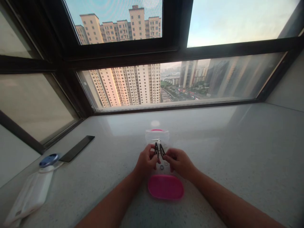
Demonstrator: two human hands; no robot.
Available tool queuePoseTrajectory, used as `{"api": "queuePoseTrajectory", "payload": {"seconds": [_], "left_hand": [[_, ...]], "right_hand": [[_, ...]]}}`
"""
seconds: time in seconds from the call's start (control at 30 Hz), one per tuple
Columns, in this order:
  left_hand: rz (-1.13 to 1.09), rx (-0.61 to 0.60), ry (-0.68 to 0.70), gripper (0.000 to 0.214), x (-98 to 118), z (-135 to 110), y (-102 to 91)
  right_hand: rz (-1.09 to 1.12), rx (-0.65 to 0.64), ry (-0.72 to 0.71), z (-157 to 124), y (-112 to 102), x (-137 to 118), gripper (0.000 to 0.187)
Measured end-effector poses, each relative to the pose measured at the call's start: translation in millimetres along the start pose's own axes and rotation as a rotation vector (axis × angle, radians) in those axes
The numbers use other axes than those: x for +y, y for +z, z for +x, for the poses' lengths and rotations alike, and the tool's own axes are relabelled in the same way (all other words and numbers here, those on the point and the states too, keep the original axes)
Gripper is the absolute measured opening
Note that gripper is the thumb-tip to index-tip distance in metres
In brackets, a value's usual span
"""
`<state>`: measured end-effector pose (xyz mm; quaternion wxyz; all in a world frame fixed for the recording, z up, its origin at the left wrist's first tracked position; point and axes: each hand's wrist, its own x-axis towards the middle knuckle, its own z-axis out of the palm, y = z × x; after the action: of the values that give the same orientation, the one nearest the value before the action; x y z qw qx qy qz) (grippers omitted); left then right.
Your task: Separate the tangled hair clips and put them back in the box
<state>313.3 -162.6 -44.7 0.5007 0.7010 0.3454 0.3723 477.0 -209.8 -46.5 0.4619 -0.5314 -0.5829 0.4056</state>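
My left hand (146,161) pinches a black snap hair clip (156,148) that points upward. A second black snap hair clip (162,150) leans slightly left between the closed fingers of my right hand (180,163). The two clips are side by side with a narrow gap between them. Just beyond them stands a clear plastic container (147,136) with something thin and silvery in it; my hands partly hide it. Between my hands a small grey ring (161,167) lies on the surface. Closer to me is an oval pink lid (166,187).
On the left, a dark flat phone-like slab (78,148) lies near a round blue-topped object (49,160) and a white box-like item (33,193). The speckled pale sill (225,152) ends at a dark window frame (171,109).
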Motion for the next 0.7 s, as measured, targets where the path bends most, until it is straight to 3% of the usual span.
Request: {"api": "queuePoseTrajectory", "payload": {"seconds": [0.37, 0.7], "left_hand": [[0.009, 0.003, 0.007, 0.024, -2.8, -1.3, 0.6], [0.011, -0.002, 0.018, 0.025, -3.1, -0.3, 0.6]], "right_hand": [[-0.027, -0.022, 0.001, -2.9, -2.1, -0.3, 0.023], [0.034, 0.063, -0.004, 0.4, -4.2, 0.5, 0.024]]}}
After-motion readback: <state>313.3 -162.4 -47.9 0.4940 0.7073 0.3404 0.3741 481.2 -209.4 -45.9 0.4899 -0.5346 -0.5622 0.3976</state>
